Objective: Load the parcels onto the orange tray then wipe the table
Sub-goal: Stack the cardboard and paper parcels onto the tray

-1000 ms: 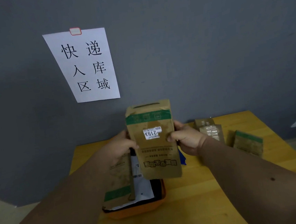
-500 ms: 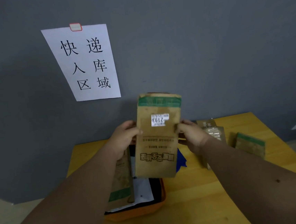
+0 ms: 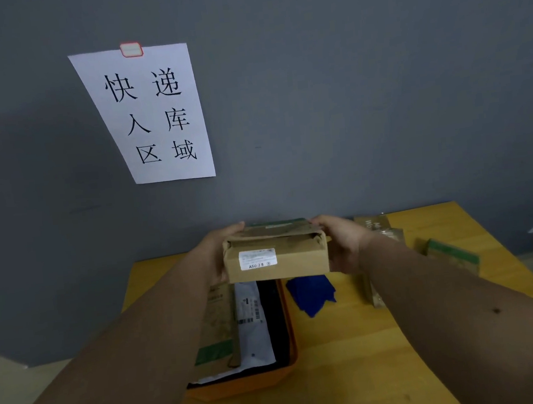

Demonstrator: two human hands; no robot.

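I am holding the box [image 3: 275,259] level above the far end of the tray [image 3: 244,387], left hand [image 3: 213,255] and right hand [image 3: 344,243] each gripping one end, fingers curled round it. Its white label is facing me. The tray is holding flat parcels [image 3: 235,328] on the counter [image 3: 355,356]. Right of the tray a blue cloth [image 3: 311,293] is lying, and further right two more parcels [image 3: 452,257].

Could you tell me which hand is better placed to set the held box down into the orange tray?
Left. Both hands grip the brown box, but the left hand sits directly above the orange tray; the right hand is over the blue cloth beside it.
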